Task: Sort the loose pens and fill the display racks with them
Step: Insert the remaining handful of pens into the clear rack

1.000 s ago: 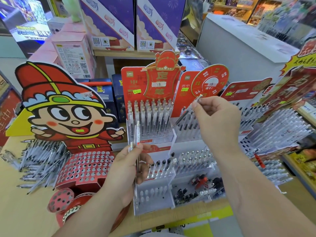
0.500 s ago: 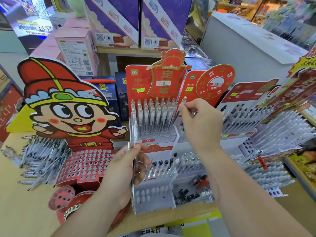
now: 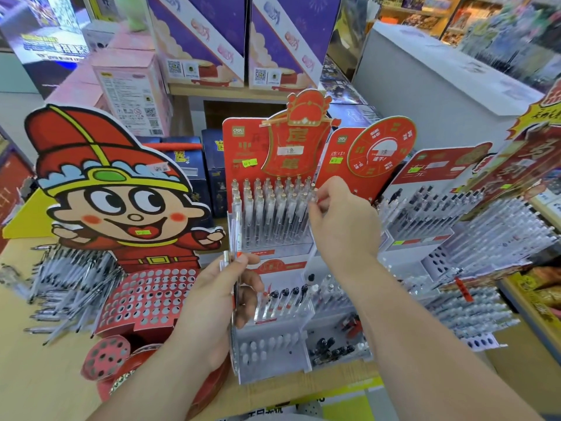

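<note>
My right hand pinches the top of a clear pen at the right end of the upper red display rack, whose rows stand full of clear pens. Lower down, my left hand grips a few clear pens upright in front of the lower white rack. That rack holds a short row of black-capped pens, and its front holes are bare. A heap of loose pens lies on the table at the left.
A red cartoon-figure stand with a perforated pen tray stands at the left. More filled pen racks fan out to the right. Pink and purple boxes stand behind. The wooden table edge runs along the front left.
My right hand has come down and left with its pen, from in front of the round red sign to the right end of the upper rack's rows. My left hand stays put.
</note>
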Tool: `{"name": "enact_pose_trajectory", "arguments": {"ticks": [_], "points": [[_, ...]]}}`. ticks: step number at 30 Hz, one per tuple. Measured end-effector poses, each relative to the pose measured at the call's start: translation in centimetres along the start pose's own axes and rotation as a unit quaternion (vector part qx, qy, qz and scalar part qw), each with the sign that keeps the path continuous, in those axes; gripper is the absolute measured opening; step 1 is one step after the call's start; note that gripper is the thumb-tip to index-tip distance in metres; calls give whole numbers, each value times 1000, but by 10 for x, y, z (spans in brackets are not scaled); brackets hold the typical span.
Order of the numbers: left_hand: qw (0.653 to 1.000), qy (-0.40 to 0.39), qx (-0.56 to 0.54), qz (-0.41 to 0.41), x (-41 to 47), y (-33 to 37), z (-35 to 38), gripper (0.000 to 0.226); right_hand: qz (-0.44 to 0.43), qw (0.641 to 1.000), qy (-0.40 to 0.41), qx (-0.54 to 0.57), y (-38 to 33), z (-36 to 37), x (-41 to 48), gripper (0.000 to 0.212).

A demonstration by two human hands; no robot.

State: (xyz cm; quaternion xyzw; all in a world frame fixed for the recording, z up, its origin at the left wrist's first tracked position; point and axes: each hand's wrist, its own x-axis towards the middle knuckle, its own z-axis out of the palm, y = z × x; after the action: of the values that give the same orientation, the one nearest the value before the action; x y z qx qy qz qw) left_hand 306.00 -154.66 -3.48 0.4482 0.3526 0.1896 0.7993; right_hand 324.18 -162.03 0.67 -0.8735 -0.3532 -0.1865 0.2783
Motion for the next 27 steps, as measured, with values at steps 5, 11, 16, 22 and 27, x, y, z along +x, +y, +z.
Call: {"name": "enact_pose_trajectory", "arguments": {"ticks": [5, 11, 16, 22, 27], "points": [[1000, 0, 9, 9, 1, 0, -1, 21, -35, 999, 11, -37, 5, 6, 0, 5], [1000, -2, 20, 10, 2, 0, 0, 21, -58, 998, 15, -36, 10, 9, -6, 5], [1000, -14, 11, -5, 1, 2, 2, 21, -81, 995, 39, 46, 17, 3, -18, 6], [997, -67, 24, 0, 0, 2, 3, 25, 9, 969, -94, 228, -9, -20, -31, 7], [989, -119, 82, 25, 0, 1, 4, 22, 179, 851, -233, 435, -35, -26, -35, 12]]}}
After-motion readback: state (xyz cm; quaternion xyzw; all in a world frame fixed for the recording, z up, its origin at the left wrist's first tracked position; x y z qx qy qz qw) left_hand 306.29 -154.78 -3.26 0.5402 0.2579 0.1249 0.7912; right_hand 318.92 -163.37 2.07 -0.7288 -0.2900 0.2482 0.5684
